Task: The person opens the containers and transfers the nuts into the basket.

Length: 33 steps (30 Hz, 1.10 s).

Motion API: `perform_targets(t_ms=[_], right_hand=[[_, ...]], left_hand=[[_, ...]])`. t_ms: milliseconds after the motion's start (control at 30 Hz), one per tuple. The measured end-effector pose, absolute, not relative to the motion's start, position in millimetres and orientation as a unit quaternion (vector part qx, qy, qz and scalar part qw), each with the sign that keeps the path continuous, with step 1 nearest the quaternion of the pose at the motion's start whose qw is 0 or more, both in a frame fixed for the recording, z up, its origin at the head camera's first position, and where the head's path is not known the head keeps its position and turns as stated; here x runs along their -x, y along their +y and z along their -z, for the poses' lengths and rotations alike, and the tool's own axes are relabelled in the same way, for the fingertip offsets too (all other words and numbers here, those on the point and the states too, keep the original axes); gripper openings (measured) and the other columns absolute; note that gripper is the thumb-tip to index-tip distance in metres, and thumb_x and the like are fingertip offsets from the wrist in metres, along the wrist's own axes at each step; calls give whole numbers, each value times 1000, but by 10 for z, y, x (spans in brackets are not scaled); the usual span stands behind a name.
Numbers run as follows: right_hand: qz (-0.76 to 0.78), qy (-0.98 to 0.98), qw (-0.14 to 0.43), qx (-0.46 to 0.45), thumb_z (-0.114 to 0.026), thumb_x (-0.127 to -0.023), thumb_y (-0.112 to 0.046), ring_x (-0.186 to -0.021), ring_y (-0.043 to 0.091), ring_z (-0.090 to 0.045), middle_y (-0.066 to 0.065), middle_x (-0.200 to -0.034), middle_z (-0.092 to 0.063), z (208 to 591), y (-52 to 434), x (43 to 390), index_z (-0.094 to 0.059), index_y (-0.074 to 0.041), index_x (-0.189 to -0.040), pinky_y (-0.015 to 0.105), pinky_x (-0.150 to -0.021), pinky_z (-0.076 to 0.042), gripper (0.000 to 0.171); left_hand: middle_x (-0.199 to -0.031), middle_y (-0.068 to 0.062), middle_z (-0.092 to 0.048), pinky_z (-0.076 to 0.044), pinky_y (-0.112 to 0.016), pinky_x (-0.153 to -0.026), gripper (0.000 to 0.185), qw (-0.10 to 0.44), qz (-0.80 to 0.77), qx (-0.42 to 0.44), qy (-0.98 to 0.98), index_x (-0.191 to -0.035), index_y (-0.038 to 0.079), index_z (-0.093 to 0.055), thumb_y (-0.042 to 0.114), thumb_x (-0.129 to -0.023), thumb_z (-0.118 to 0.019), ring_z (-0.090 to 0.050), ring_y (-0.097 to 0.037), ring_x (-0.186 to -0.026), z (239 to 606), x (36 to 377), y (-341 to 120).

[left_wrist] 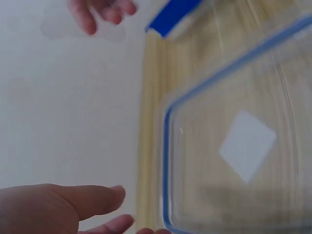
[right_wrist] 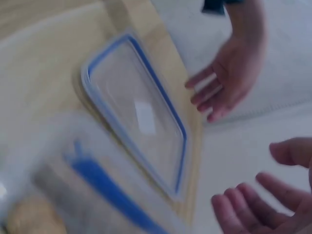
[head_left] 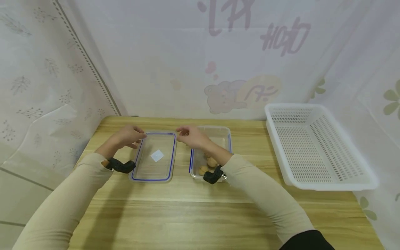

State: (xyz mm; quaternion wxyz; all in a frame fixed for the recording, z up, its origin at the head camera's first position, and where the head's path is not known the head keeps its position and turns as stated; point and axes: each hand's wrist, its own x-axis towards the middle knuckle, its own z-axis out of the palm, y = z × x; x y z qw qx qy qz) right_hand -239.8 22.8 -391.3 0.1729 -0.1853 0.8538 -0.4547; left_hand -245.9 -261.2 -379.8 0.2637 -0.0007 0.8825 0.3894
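A clear rectangular lid (head_left: pixel 153 170) with a blue seal and a white square label (head_left: pixel 157 155) lies flat on the table. My left hand (head_left: pixel 127 136) hovers by its far left corner, fingers loosely bent and holding nothing. To the right of the lid stands a clear plastic food container (head_left: pixel 218 130) with blue side clips. Several tan, rounded lumps resembling walnuts (head_left: pixel 212 161) lie in it, partly hidden by my right forearm. Above the container's far left part is my right hand (head_left: pixel 194 137); its fingers (right_wrist: pixel 243 200) are spread and relaxed, with nothing in them.
A white perforated plastic basket (head_left: pixel 328 149) stands on the right side of the wooden table (head_left: pixel 175 218). Printed cloth (head_left: pixel 175 69) hangs behind the table and along its sides. Each wrist wears a black camera band (head_left: pixel 120 166).
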Motion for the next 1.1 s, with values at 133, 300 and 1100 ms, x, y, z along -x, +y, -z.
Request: perform_targets(t_ms=[133, 300, 1100], right_hand=[[483, 841, 143, 197, -63, -101, -20, -109, 24, -63, 10, -122, -66, 3867, 489, 2511, -61, -7, -136, 29, -83, -60, 38], [487, 844, 129, 187, -64, -101, -17, -108, 25, -65, 13, -123, -66, 3883, 805, 2623, -62, -5, -136, 33, -83, -62, 37], [376, 898, 212, 88, -71, -93, -14, -112, 33, -63, 21, -130, -64, 4298, 1010, 2688, -58, -1, -139, 39, -91, -58, 50]], left_hand=[[-141, -38, -43, -60, -47, -96, 51, 244, -419, -16, 874, -143, -17, -37, 18, -108, -50, -50, -49, -125, 3779, 2438, -2442], [-145, -37, -41, -61, -45, -94, 50, 243, -463, -32, 852, -144, -14, -37, 18, -108, -50, -50, -48, -126, 3780, 2400, -2186], [-122, -28, -58, -63, -49, -86, 46, 266, -578, -30, 771, -140, -11, -39, 7, -102, -60, -67, -35, -101, 4260, 2205, -1164]])
